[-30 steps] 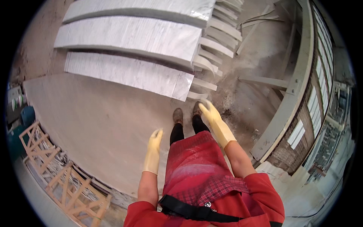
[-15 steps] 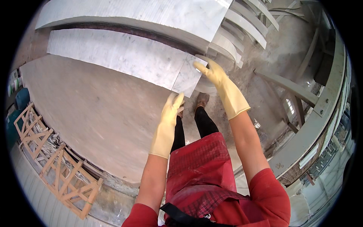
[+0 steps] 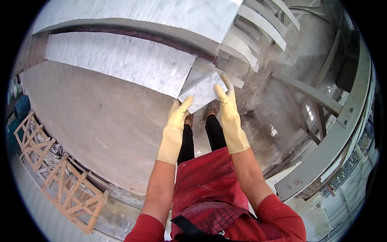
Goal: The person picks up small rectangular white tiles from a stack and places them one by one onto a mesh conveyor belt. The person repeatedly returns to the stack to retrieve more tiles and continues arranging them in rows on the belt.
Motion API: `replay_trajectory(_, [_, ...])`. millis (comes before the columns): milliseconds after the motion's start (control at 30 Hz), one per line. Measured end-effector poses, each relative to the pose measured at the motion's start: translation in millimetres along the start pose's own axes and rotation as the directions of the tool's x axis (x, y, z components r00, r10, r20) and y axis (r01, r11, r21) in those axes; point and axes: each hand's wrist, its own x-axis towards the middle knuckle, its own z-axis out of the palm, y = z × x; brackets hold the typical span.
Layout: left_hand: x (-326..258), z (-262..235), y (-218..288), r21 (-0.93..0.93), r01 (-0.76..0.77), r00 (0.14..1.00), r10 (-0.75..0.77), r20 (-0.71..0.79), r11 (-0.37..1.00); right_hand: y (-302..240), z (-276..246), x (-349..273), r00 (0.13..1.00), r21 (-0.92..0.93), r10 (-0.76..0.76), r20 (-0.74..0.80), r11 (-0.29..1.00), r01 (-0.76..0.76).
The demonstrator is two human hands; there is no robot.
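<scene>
Between my two hands is a white, grey-veined marble tile [image 3: 202, 93], tilted and lifted off the end of a long row of stacked marble tiles [image 3: 125, 60]. My left hand [image 3: 176, 115], in a pale yellow rubber glove, grips the tile's left end with the thumb on its face. At the right end my right hand [image 3: 226, 94], gloved the same way, holds it with the thumb on top and fingers behind. The fingers under the tile are partly hidden. Behind the tile, a bare grey support strip [image 3: 234, 78] shows beyond the row's end.
A second, larger row of marble [image 3: 161, 16] lies behind the first. Curved pale stone strips [image 3: 264, 30] lean at the far right. A grey metal beam [image 3: 310, 94] and a curved frame [image 3: 338, 137] stand right. Wooden crate frames [image 3: 64, 185] lie at the lower left.
The end tile has come away from the row and turned at an angle toward me. My right hand has moved inward and down, and my left hand has closed on the tile.
</scene>
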Motion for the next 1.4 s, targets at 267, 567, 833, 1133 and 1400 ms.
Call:
replay_trajectory(267, [-19, 33, -37, 0.271, -0.105, 0.965, 0.164, -0.203, 0.957, 43, -6, 21, 0.959, 0.63, 0.278, 0.057, 0.735, -0.25])
replay_trajectory(567, [-136, 53, -61, 0.747, -0.403, 0.829, 0.557, 0.053, 0.528, 4, -3, -65, 0.986, 0.912, 0.056, 0.159, 0.373, -0.169])
replay_trajectory(833, [-270, 52, 10, 0.534, -0.257, 0.959, 0.145, 0.244, 0.805, -88, -15, -158, 0.986, 0.934, -0.114, 0.12, 0.351, -0.073])
replay_trajectory(1133, [-308, 101, 26, 0.47, 0.094, 0.909, -0.268, 0.318, 0.878, -198, -63, -274, 0.933, 0.698, 0.044, 0.356, 0.651, -0.297])
replay_trajectory(1400, [-427, 162, -29, 0.455, 0.339, 0.803, -0.505, 0.315, 0.823, -279, -123, -380, 0.997, -0.192, 0.029, -0.065, 0.98, -0.041])
